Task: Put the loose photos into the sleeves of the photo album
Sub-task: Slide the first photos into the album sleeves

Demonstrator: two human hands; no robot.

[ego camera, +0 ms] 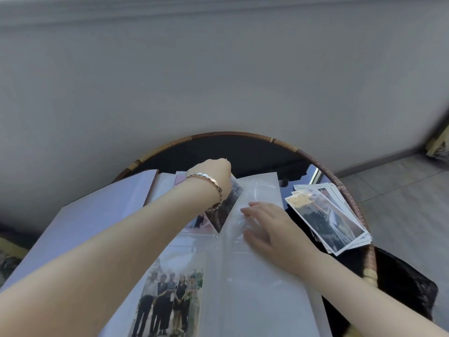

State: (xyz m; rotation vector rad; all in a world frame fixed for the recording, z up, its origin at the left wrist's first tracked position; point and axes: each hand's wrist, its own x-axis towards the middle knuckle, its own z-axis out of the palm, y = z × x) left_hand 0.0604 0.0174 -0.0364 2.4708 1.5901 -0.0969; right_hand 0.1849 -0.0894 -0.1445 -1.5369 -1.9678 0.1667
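Note:
An open photo album lies on a round dark table. My left hand, with a bracelet on its wrist, holds the top of a dark photo that stands tilted at the album's spine, near the top of the right page. My right hand rests flat with straight fingers on the clear sleeve of the right page. A group photo sits in a sleeve on the left page. A stack of loose photos lies on the table to the right of the album.
The table has a woven rattan rim and stands against a grey wall. The album's lilac cover hangs over the table's left side. A dark cloth lies at the lower right, above a tiled floor.

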